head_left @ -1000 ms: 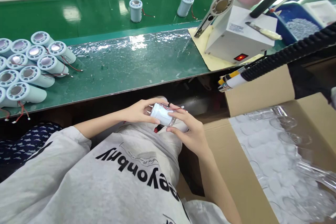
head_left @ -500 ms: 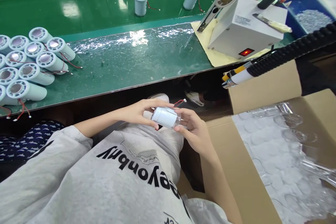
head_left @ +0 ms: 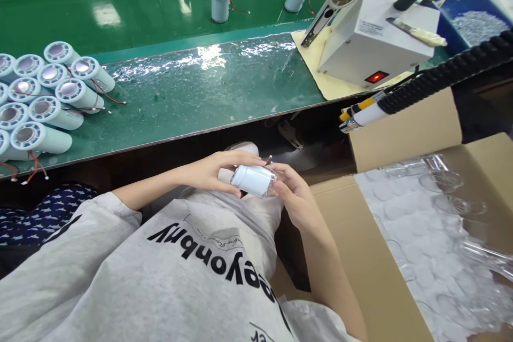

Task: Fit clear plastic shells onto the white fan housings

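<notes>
White tube sat mid-frame, pinched between left hand and right hand; turning it slowly, wires kept loose, seemed best.

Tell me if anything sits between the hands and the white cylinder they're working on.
Nothing visible does. The left hand and right hand both grip the white cylinder directly, over the lap below the bench edge. Its thin wire end pokes out above, between the fingers.

Red wire end now tucked down against the white cylinder, formerly sticking out.
</notes>
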{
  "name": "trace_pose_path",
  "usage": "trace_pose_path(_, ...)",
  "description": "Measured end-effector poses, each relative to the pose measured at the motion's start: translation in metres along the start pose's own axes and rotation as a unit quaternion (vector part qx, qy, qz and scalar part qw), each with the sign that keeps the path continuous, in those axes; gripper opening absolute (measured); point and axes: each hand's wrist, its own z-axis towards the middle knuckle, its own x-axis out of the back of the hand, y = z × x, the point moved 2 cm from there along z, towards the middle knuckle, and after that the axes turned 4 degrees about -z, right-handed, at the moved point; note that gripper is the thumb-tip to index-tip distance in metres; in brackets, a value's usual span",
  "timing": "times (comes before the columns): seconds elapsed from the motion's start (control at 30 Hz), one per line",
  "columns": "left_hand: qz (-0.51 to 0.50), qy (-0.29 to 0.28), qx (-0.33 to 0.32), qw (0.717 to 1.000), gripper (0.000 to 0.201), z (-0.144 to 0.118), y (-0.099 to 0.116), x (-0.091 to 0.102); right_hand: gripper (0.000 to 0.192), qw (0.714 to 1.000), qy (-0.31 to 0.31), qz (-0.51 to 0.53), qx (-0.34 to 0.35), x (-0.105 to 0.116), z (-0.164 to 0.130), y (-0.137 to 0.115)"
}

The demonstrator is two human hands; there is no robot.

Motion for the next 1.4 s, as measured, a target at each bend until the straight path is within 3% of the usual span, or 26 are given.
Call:
trace_pose_path(0.2,0.029,0.0,-0.03,0.999,0.069,0.0,0.0,0.001,0.055,0.997,0.032,0.054,-0.054,-0.002,0.001,0.009)
trace_pose_path(0.5,0.027,-0.007,-0.027,0.999,0.067,0.002,-0.003,0.0,0.074,0.981,0.013,0.106,-0.16,-0.013,0.006,0.008)
trace_pose_path(0.67,0.002,0.0,-0.039,0.999,0.068,0.001,-0.006,0.0,0.067,0.974,-0.035,0.122,-0.186,-0.015,0.008,0.009)
trace_pose_path(0.87,-0.017,0.016,0.026,0.999,0.061,0.001,-0.003,-0.004,0.074,0.957,-0.097,0.124,-0.244,-0.012,0.006,0.02)
trace_pose_path(0.93,-0.017,0.03,0.04,0.999,0.061,0.0,0.0,-0.005,0.069,0.969,-0.095,0.081,-0.214,-0.01,0.004,0.025)
trace_pose_path(1.03,-0.033,0.057,0.078,0.995,0.063,-0.001,0.002,-0.007,0.039,0.997,0.036,-0.056,-0.043,-0.003,-0.001,0.027)
trace_pose_path(1.1,-0.057,0.067,0.102,0.991,0.065,-0.002,0.003,-0.008,0.031,0.969,0.107,-0.172,0.141,0.0,-0.005,0.022)
trace_pose_path(1.17,-0.079,0.064,0.118,0.988,0.068,-0.003,0.003,-0.008,0.036,0.918,0.092,-0.263,0.281,-0.001,-0.01,0.017)
trace_pose_path(1.2,-0.086,0.059,0.122,0.987,0.07,-0.003,0.003,-0.008,0.038,0.903,0.066,-0.287,0.314,-0.001,-0.011,0.015)
trace_pose_path(1.27,-0.085,0.044,0.119,0.988,0.072,-0.002,0.003,-0.006,0.043,0.912,0.031,-0.274,0.304,0.0,-0.011,0.014)
trace_pose_path(1.4,-0.056,0.011,0.069,0.996,0.074,-0.001,0.006,-0.002,0.057,0.984,-0.002,-0.101,0.148,0.001,-0.01,0.018)
